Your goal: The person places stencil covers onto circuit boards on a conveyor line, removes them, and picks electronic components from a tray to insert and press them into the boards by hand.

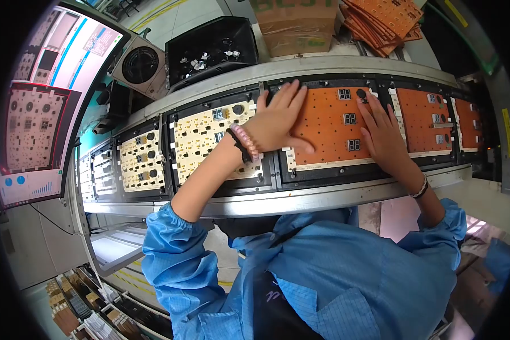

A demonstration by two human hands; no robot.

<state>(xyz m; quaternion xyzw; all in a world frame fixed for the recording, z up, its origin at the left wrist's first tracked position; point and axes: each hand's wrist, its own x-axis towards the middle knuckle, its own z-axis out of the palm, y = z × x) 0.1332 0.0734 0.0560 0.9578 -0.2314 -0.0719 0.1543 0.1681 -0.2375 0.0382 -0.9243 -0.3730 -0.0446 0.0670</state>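
Conveyor, long and metal-railed, crosses the scene from left to right, carrying a row of black frames. Blue jacket, worn by the person, fills the near side. Screen at left shows a framed board above small charts. On the far side stand a black bin with small parts inside, a cardboard box to its right, and, farther right, a stack of orange boards. Orange sheet, the piece under both hands, lies in a frame right of the conveyor's middle, over a pale board whose near edge shows. A cream board occupies the next frame to the left.

Left hand lies palm down over the sheet's left edge, fingers spread, unclenched and grasping nothing. Right hand lies across its right edge, fingers extended and unclenched; the pressure of either cannot be told. Pink bracelet circles the left wrist. Three digit displays form a column left of the right hand. Round black part, smallest, sits beside that hand's fingertips.
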